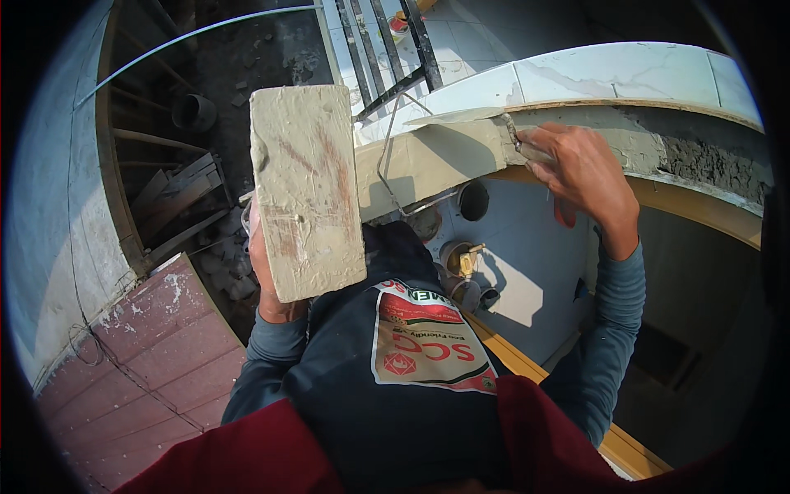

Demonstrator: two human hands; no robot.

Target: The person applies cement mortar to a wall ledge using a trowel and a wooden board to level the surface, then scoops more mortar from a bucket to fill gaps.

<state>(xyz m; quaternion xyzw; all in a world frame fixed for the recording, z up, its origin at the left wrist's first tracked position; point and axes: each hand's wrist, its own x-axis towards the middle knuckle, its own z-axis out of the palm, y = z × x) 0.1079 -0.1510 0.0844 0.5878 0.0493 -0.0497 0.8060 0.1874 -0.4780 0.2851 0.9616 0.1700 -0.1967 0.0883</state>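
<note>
My left hand [268,280] is closed at the near left edge of a rectangular board [309,198], its grip mostly hidden behind it. Thick cream plaster coats the board's face, with reddish-brown material showing through in streaks. My right hand [580,169] is wrapped round the handle of a trowel [461,118]. The thin blade points left and lies along the far edge of a narrow wall top [444,156]. Smooth cream plaster covers the ledge left of this hand; rough dark grey mortar [708,165] shows at its right end.
White marbled tiles [609,72] line the far edge of the ledge. A bent wire frame [387,165] leans across its left part. Below stand buckets [472,201] and a yellow-handled tool [467,262]. Dark metal bars [387,49] rise beyond; reddish panels [156,337] slope at lower left.
</note>
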